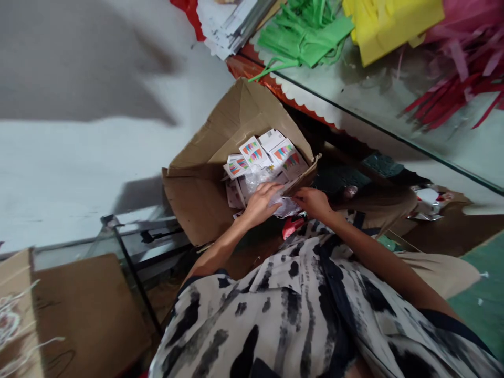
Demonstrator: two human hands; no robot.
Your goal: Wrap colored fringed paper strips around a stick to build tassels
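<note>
A cardboard box [200, 205] stands tilted with its open top towards me, holding several white cards [254, 152] printed with colourful bunting. Crumpled clear plastic [258, 177] lies among the cards. At the box's near edge, a whitish see-through plastic bag [288, 208] is between my hands. My left hand [260, 203] has its fingers bent over the left side of this bag, thumb below. My right hand [316, 203] pinches the bag's right side by the box's corner. The fingertips of both hands are partly hidden.
A glass-topped counter [374, 110] at upper right bears green [303, 37], yellow [389, 26] and red fringed paper pieces [444, 100]. A paper stack [228, 23] sits at its corner. Another cardboard box [86, 315] and a dark-edged glass case [126, 257] stand at left.
</note>
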